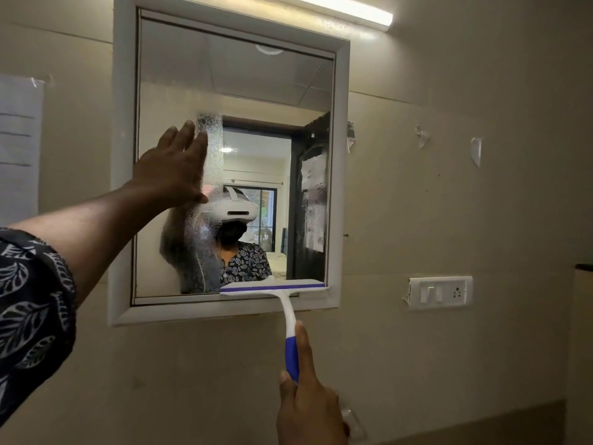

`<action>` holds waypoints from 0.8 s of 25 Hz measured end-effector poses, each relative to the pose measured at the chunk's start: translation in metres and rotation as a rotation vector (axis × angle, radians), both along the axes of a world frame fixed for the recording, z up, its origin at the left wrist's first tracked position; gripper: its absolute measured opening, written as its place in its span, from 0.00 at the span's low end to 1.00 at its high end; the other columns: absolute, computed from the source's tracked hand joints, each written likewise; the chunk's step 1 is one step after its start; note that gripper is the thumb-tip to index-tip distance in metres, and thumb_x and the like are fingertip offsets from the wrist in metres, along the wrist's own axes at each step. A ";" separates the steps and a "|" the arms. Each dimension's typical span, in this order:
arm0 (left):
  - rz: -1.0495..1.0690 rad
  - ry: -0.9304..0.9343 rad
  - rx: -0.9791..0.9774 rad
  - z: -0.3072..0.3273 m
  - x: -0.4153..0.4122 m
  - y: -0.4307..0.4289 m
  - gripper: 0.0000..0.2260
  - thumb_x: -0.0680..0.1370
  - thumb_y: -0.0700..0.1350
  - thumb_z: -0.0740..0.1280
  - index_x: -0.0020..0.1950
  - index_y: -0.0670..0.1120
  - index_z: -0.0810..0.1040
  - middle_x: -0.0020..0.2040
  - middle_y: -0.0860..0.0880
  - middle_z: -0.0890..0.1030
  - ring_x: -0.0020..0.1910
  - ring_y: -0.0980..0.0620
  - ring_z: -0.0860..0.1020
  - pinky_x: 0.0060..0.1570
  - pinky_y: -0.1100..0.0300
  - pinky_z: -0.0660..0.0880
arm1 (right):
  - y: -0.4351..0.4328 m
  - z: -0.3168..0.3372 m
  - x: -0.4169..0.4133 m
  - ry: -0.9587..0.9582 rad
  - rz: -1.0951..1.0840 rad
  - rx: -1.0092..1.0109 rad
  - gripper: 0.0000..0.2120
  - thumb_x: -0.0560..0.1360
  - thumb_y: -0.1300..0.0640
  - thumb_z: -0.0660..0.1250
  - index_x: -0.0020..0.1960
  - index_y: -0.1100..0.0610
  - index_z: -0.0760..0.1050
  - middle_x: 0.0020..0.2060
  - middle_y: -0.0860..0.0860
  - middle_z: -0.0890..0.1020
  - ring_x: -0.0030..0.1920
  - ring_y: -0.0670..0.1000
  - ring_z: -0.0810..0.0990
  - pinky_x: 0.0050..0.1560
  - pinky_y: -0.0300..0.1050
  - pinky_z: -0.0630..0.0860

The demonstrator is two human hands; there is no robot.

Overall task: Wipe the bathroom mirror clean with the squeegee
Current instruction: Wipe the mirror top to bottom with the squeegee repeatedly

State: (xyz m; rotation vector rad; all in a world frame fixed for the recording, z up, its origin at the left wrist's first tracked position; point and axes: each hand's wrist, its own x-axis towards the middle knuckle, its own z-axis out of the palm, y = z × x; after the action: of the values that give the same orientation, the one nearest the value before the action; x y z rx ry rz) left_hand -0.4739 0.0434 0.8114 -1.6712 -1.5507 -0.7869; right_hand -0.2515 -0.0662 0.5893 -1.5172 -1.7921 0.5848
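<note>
Now the left hand (pixel 175 168) lies flat on the mirror (pixel 256 91), on the left half of the glass. Its fingers (pixel 189 136) are straight and close together, and they hold nothing. The right hand (pixel 308 399) grips the blue end of the squeegee (pixel 290 316) from below, with one finger stretched up along the handle. The squeegee stands nearly upright. Its blade (pixel 272 289) is level at the bottom right of the glass, touching the lower edge of the white frame (pixel 340 155). Water drops (pixel 213 146) cover a strip of glass just beside the left hand. A lamp (pixel 346 9) shines above the mirror, a switch plate (pixel 439 292) sits on the wall to the right, and a paper (pixel 19 149) hangs at the left.
</note>
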 end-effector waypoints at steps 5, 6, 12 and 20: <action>-0.007 -0.001 0.012 0.000 -0.002 0.001 0.52 0.65 0.52 0.77 0.78 0.47 0.46 0.78 0.46 0.45 0.77 0.43 0.45 0.71 0.44 0.56 | -0.005 0.037 0.004 0.154 -0.015 0.364 0.26 0.79 0.42 0.49 0.72 0.33 0.40 0.30 0.46 0.71 0.27 0.42 0.72 0.26 0.31 0.68; -0.008 0.000 0.010 0.000 -0.003 0.001 0.52 0.65 0.52 0.77 0.78 0.47 0.46 0.78 0.46 0.44 0.77 0.43 0.45 0.71 0.44 0.56 | 0.000 0.053 0.006 0.215 0.000 0.492 0.25 0.78 0.42 0.48 0.73 0.34 0.44 0.28 0.47 0.70 0.25 0.41 0.72 0.23 0.32 0.67; 0.009 0.009 0.006 0.000 -0.002 0.000 0.52 0.66 0.52 0.77 0.78 0.48 0.45 0.78 0.47 0.43 0.77 0.44 0.45 0.71 0.45 0.58 | 0.049 0.176 0.002 0.195 -0.049 0.917 0.23 0.82 0.52 0.50 0.75 0.46 0.50 0.31 0.45 0.68 0.26 0.41 0.69 0.23 0.28 0.67; 0.021 0.034 0.015 0.000 -0.002 0.002 0.52 0.65 0.54 0.76 0.78 0.48 0.45 0.78 0.47 0.44 0.77 0.44 0.46 0.70 0.46 0.59 | 0.093 0.255 -0.006 0.184 -0.073 1.033 0.23 0.82 0.54 0.51 0.76 0.52 0.51 0.36 0.46 0.73 0.28 0.42 0.70 0.23 0.27 0.66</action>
State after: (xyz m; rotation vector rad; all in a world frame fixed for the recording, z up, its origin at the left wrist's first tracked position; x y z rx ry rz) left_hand -0.4764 0.0455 0.8113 -1.6462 -1.5331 -0.7542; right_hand -0.2579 0.0272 0.8439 -0.7633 -1.4898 -0.2418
